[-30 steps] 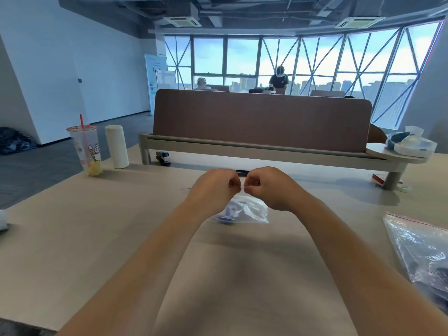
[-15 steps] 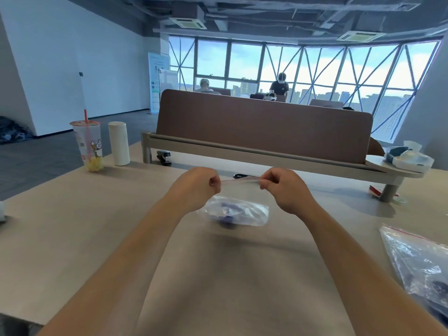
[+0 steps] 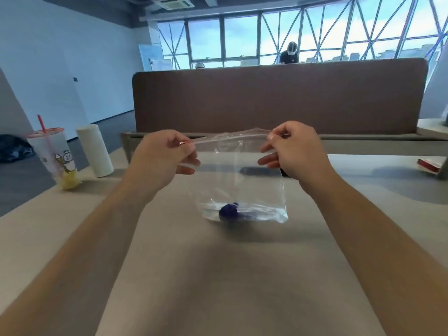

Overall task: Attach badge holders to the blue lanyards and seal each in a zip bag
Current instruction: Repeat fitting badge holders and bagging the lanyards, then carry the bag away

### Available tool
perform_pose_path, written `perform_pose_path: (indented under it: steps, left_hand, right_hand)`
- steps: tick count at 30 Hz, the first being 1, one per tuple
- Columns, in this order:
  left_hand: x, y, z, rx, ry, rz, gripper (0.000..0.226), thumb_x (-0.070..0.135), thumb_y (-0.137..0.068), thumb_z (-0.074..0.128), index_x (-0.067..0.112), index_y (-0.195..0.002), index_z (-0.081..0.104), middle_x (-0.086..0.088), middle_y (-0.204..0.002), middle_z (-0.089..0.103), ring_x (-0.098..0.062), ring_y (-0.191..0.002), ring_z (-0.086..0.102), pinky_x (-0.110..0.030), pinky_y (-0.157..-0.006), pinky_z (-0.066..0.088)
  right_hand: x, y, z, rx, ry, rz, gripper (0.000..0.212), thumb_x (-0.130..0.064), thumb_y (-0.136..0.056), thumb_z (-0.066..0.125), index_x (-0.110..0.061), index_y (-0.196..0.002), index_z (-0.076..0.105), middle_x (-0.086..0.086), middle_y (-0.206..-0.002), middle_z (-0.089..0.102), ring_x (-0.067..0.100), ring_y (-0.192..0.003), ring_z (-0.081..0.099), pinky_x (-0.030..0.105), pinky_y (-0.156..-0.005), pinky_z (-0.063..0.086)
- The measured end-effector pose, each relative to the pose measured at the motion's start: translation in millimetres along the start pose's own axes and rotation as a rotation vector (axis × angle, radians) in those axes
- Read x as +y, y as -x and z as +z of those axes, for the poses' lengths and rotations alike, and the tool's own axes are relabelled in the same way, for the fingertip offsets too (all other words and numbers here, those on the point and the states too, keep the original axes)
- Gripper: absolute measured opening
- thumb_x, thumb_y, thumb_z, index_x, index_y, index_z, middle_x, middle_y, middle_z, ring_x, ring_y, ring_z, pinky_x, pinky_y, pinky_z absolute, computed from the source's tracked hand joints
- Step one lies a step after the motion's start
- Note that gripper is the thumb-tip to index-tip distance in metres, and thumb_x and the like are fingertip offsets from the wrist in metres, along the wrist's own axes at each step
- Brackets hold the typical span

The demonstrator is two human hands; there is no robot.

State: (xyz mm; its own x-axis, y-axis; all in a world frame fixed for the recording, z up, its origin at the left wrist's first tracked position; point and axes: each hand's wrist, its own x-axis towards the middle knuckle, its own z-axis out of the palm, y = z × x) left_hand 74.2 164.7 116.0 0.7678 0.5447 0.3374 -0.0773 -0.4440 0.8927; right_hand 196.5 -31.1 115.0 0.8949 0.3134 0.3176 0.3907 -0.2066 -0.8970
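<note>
While you hold the zip bag up in front of the brown screen, you are on the closing step. Your left hand pinches the bag's top left corner, with thumb and finger squeezed on the strip. Your right hand pinches the other top corner the same way, and its other fingers lie loose against the bag. Your hands are well apart, so the zip strip is pulled flat and tight between them, across the bottom edge of the screen.

The blue lanyard sits bunched in the bottom of the bag, on your side of the screen, low over the table. Something clear lies beside it, likely the badge holder, but it is too see-through to be sure. I cannot tell if the bag's bottom touches the table or hangs just over it.

I think the things are packed and only the seal is left. I cannot tell if the strip is pressed shut all the way along. For your next move, slide a pinch along the strip from one corner to the other, pressing as you go. Hold the far corner tight so the strip does not fold. Then look for a gap before you set the bag down.

A cup with a red straw and a white bottle stand off the screen's left end.
</note>
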Motion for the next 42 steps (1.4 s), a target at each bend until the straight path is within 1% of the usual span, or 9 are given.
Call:
perform_pose_path:
  steps: [4, 11, 21, 24, 27, 31, 38, 40, 42]
  left_hand:
    - [-11, -53, 13, 0.028, 0.010, -0.033, 0.010, 0.009, -0.097, 0.059, 0.005, -0.095, 0.068, -0.011, -0.082, 0.074, -0.021, -0.079, 0.074, -0.030, -0.065, 0.060]
    - [15, -114, 28, 0.034, 0.022, -0.147, 0.014, 0.010, -0.096, 0.060, 0.014, -0.087, 0.070, -0.007, -0.079, 0.074, -0.023, -0.081, 0.072, -0.036, -0.077, 0.059]
    - [136, -139, 34, -0.084, 0.042, -0.267, 0.011, 0.008, -0.094, 0.063, 0.007, -0.085, 0.069, -0.011, -0.074, 0.073, -0.026, -0.071, 0.069, -0.040, -0.077, 0.060]
    - [188, -135, 37, -0.115, -0.020, -0.271, 0.013, 0.010, -0.095, 0.062, 0.000, -0.090, 0.070, -0.015, -0.078, 0.074, -0.026, -0.071, 0.069, -0.034, -0.075, 0.061]
    - [242, -127, 47, -0.160, -0.047, -0.252, 0.016, 0.011, -0.096, 0.061, -0.003, -0.096, 0.070, -0.015, -0.083, 0.074, -0.024, -0.074, 0.071, -0.021, -0.069, 0.059]
    - [295, -106, 64, -0.232, -0.024, -0.205, 0.016, 0.010, -0.096, 0.060, -0.002, -0.098, 0.070, -0.014, -0.084, 0.075, -0.016, -0.070, 0.072, -0.016, -0.064, 0.056]
    - [311, -61, 113, -0.421, 0.035, -0.144, 0.012, 0.013, -0.094, 0.064, 0.006, -0.092, 0.073, -0.016, -0.082, 0.074, -0.027, -0.072, 0.070, -0.033, -0.071, 0.059]
    - [306, -47, 130, -0.498, -0.037, -0.089, 0.012, 0.019, -0.093, 0.066, 0.010, -0.090, 0.074, -0.017, -0.079, 0.070, -0.022, -0.064, 0.061, -0.033, -0.063, 0.055]
    - [307, -35, 144, -0.572, -0.044, -0.077, 0.011, 0.023, -0.092, 0.068, 0.014, -0.088, 0.074, -0.014, -0.077, 0.068, -0.018, -0.063, 0.057, -0.036, -0.064, 0.053]
  right_hand:
    - [15, -51, 10, -0.001, -0.118, 0.015, 0.014, -0.014, -0.101, 0.049, -0.009, -0.096, 0.061, 0.007, -0.083, 0.073, 0.019, -0.065, 0.073, 0.033, -0.063, 0.061]
    - [-9, -105, -14, -0.068, -0.126, 0.113, 0.011, -0.014, -0.099, 0.054, -0.012, -0.094, 0.063, 0.004, -0.081, 0.074, 0.016, -0.070, 0.073, 0.029, -0.064, 0.059]
    - [-89, -131, -96, -0.064, -0.227, 0.297, 0.014, -0.012, -0.097, 0.058, -0.012, -0.085, 0.064, 0.010, -0.076, 0.074, 0.026, -0.068, 0.073, 0.033, -0.060, 0.055]
    - [-120, -131, -133, -0.064, -0.194, 0.302, 0.014, -0.014, -0.098, 0.058, -0.014, -0.085, 0.064, 0.008, -0.076, 0.074, 0.025, -0.068, 0.073, 0.034, -0.062, 0.056]
    - [-151, -127, -178, -0.031, -0.150, 0.299, 0.012, -0.017, -0.098, 0.058, -0.012, -0.090, 0.065, 0.006, -0.076, 0.074, 0.021, -0.067, 0.073, 0.031, -0.063, 0.060]
    - [-177, -109, -234, 0.013, -0.100, 0.297, 0.013, -0.019, -0.098, 0.058, -0.010, -0.095, 0.065, 0.005, -0.079, 0.074, 0.018, -0.069, 0.073, 0.028, -0.065, 0.061]
    - [-182, -36, -302, 0.246, 0.008, 0.350, 0.015, -0.022, -0.098, 0.057, -0.009, -0.096, 0.065, 0.006, -0.080, 0.074, 0.018, -0.068, 0.072, 0.026, -0.064, 0.060]
    - [-179, -9, -318, 0.321, 0.033, 0.395, 0.014, -0.021, -0.098, 0.058, -0.009, -0.095, 0.065, 0.007, -0.079, 0.074, 0.023, -0.069, 0.072, 0.032, -0.065, 0.060]
    - [-178, 18, -333, 0.391, 0.025, 0.433, 0.012, -0.018, -0.097, 0.060, -0.010, -0.090, 0.066, 0.010, -0.077, 0.074, 0.027, -0.068, 0.072, 0.034, -0.065, 0.060]
